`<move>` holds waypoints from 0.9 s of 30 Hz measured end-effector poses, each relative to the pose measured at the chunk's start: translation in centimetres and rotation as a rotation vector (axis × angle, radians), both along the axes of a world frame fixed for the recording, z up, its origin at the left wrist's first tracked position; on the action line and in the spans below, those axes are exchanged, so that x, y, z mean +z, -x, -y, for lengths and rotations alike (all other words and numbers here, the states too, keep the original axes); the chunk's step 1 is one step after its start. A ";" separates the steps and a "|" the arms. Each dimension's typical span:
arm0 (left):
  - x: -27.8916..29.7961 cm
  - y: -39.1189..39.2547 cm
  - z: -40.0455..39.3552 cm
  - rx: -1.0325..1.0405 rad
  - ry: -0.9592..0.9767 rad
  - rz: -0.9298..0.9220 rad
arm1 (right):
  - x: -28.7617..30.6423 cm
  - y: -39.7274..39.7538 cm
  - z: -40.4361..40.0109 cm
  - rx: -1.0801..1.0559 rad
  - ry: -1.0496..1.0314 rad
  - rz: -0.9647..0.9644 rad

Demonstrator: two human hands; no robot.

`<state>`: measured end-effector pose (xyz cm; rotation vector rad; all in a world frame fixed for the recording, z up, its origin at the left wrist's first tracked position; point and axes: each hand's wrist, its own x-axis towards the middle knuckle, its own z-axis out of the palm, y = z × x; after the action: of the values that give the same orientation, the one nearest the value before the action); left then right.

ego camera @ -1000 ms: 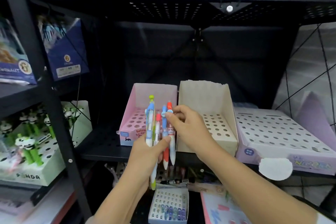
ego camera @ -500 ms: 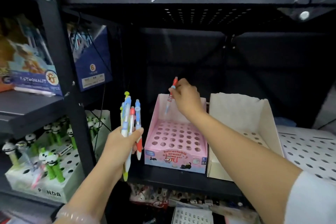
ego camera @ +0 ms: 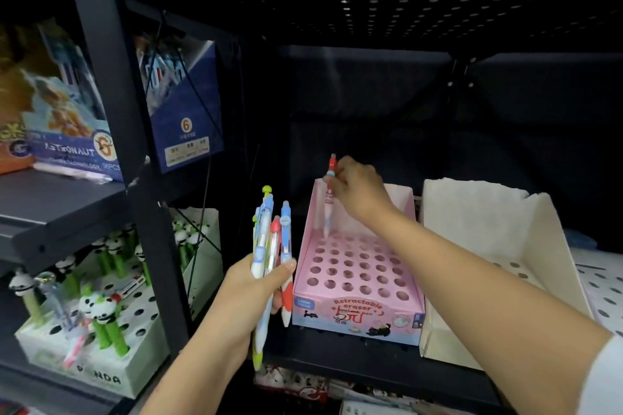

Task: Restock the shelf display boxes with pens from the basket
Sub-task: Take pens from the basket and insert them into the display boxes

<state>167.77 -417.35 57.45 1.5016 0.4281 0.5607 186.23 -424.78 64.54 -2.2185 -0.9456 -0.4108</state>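
nearest us, low and left of centre, our left hand [ego camera: 247,296] is curled round a bundle of spare pens [ego camera: 269,266], thumb pressed across the barrels, tips down. beside it, at lower centre, the pink display box [ego camera: 357,307] sits on the black shelf [ego camera: 337,354]; every hole we can see in its grid is vacant. further in, at centre frame, our right hand [ego camera: 357,192] pinches a red-topped pen [ego camera: 328,195] near its upper end, upright, tip at a hole in the back row by the left wall; we cannot tell whether it has entered.

judgement: the step in hand is seating the first pen. the next move calls for a straight push down, release, then drawing another from the bundle.

to the right, a white box [ego camera: 488,212] stands vacant. the basket is not in view.
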 end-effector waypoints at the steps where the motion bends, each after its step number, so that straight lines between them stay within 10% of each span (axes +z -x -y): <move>1: 0.0 0.0 0.0 0.000 0.005 0.000 | -0.6 0.0 0.0 0.006 0.037 -0.017; 15: 0.0 -0.1 0.3 0.142 -0.029 0.010 | -2.7 2.2 0.7 -0.040 -0.012 -0.125; 21: 1.5 -0.7 1.3 0.156 -0.096 0.091 | -1.6 7.4 2.6 0.581 -0.254 -0.530; 27: 1.9 -0.9 1.6 0.167 -0.112 0.069 | 0.8 4.8 3.9 0.280 -0.429 -0.395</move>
<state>168.67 -418.98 59.38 1.5574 0.4776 0.7764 181.45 -428.70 65.34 -1.6664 -0.8422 -0.0325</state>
